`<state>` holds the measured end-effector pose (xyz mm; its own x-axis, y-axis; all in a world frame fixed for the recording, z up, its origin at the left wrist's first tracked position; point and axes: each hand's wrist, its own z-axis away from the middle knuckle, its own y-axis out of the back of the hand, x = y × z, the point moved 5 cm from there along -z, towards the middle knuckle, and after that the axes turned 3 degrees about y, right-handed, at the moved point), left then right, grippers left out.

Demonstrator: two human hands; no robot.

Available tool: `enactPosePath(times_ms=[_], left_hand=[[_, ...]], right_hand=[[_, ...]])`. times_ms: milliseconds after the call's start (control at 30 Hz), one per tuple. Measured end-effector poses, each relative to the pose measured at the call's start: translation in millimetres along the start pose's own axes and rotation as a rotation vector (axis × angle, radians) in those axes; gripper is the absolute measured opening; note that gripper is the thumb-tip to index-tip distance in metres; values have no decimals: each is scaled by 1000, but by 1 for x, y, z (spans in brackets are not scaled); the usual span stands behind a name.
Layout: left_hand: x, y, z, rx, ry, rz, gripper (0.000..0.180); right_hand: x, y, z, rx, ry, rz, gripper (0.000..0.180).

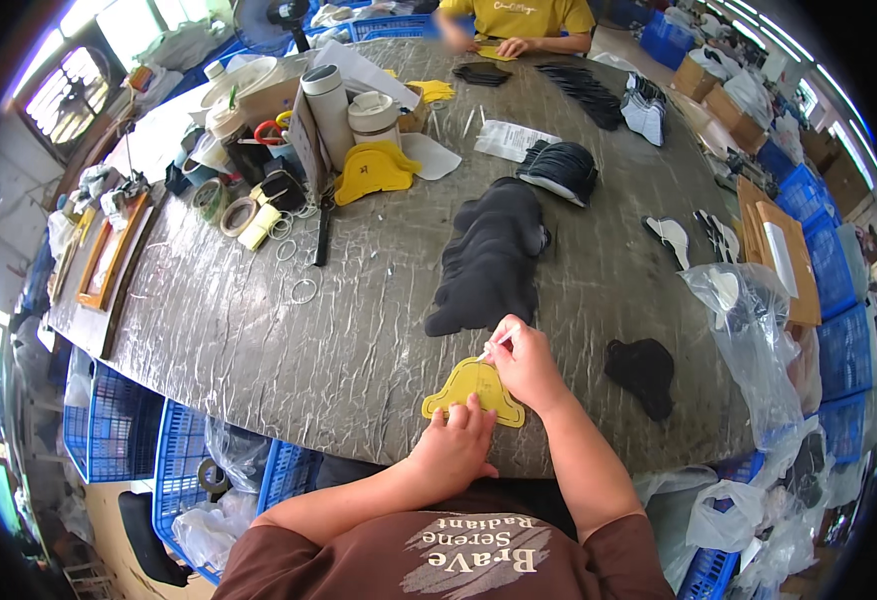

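A yellow, curved flat template [473,379] with a dark line running inside its outline lies on the table close in front of me. My left hand [451,447] rests on its lower part, fingers stretched out and pressing it down. Pinched in my right hand [526,365] is a thin white marking pen [488,352], its tip at the template's upper edge. Just beyond, a long overlapping row of black fabric pieces [488,262] spreads away from me. One single black piece [640,377] lies to the right of my right hand.
At the back left stand a white tumbler [326,110], tape rolls [238,216] and another yellow template [376,170]. A dark stack of pieces [558,172] sits farther back. Clear plastic bags [743,340] hang over the right edge. Across the table, a person in yellow [530,18] works.
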<state>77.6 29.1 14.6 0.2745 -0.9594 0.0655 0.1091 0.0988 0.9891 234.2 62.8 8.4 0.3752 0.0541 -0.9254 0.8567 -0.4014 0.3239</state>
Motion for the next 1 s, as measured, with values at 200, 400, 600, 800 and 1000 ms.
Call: enactPosePath(times_ms=[200, 400, 600, 800, 1000], left_hand=[[0, 1, 1, 5, 1, 8, 82], [-1, 1, 1, 14, -13, 3, 81], [0, -1, 1, 18, -15, 5, 82], [-1, -1, 2, 56, -2, 9, 82], [-1, 1, 2, 45, 0, 11, 82]], right_hand=[[-3, 5, 4, 32, 12, 39, 8], [-5, 4, 7, 29, 50, 139, 8], [1, 9, 13, 57, 30, 101, 8], [1, 17, 27, 142, 110, 102, 11], [1, 19, 55, 164, 72, 113, 7]])
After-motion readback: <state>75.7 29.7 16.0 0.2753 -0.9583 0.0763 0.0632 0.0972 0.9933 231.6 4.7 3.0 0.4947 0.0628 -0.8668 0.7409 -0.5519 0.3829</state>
